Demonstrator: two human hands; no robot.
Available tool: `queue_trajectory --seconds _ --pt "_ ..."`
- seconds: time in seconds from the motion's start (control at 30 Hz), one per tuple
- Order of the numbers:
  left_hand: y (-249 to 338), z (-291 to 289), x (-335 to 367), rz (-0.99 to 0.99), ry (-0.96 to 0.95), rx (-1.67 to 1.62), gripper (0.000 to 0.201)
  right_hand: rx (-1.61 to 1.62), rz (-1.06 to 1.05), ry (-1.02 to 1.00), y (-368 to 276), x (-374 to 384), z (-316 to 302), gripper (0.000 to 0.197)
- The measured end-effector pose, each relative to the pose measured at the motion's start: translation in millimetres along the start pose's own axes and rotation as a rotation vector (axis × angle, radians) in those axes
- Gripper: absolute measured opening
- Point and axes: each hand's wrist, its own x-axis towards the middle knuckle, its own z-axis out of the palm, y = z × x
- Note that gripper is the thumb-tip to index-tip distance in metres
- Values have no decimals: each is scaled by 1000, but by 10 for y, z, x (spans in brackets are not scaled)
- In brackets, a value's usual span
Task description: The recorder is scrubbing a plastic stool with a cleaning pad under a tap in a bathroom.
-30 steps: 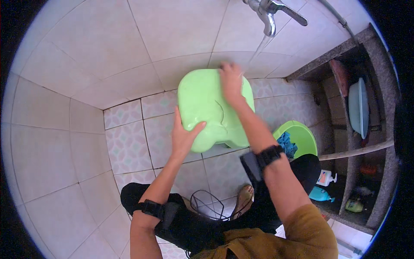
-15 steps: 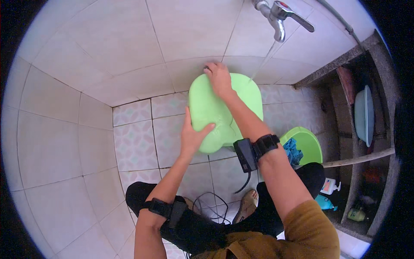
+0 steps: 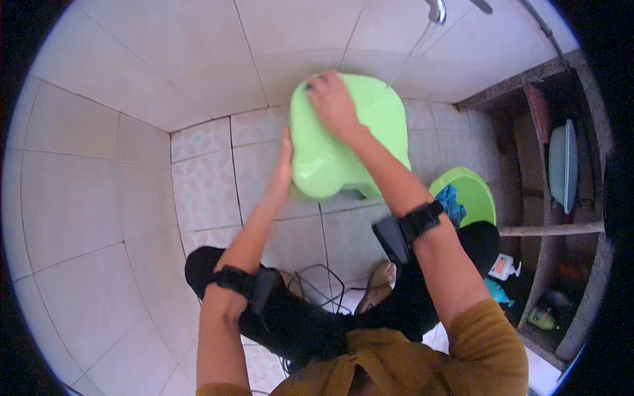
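- Right hand (image 3: 332, 102) lies palm down on the green stool (image 3: 380, 125), fingers pointing to its far left corner, slightly blurred!
- Left hand (image 3: 282, 168) flanks the near left side; whether it's gripping, I can't tell.
- Stool sits by the floor's (image 3: 201, 178) back edge.
- White pump bottle (image 3: 510, 271) wears an orange label (image 3: 501, 266), unreadable.

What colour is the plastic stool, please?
The stool is light green, best seen in the head view.

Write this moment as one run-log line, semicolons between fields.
left hand: against left side of green stool; right hand: on its top; tap: running; green basin: blue cloth inside
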Motion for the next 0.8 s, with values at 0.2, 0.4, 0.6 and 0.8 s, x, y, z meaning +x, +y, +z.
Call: queue_trajectory --seconds 0.2,0.4,0.6,0.8 --pt "91 -405 -42 -308 -92 -77 58 157 -90 -281 -836 -1273 -418 29" --pt "229 -703 56 -401 -127 101 67 -236 175 -23 109 -1122 -826 33" --pt "79 -1112 -708 -479 -93 2341 70 -248 202 5 102 -1196 -722 37" --pt "-832 -1327 -1315 -1049 -1110 1241 70 -181 203 -8 22 -1186 -714 38"
